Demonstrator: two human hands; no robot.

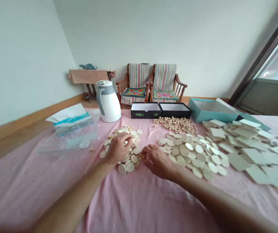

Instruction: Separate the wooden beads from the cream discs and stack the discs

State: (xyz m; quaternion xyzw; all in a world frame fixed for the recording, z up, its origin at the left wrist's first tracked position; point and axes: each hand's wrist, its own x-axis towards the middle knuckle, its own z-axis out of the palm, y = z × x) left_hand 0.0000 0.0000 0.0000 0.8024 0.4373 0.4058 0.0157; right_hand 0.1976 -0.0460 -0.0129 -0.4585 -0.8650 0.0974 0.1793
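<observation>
A mixed heap of pale round wooden discs and small wooden beads lies on the pink cloth in front of me. Over the heap's middle, my left hand bends with thumb and fingers drawn together; whatever they hold is hidden. My right hand rests at the heap's right edge, fingers curled round a few beads there. Beyond that hand spreads a larger pile of round discs. Behind it sits a separate pile of wooden beads.
Square wooden pieces lie stacked at the right. Along the back stand two black boxes and a teal box. A white jug stands back left, near clear plastic bags. Two chairs stand beyond.
</observation>
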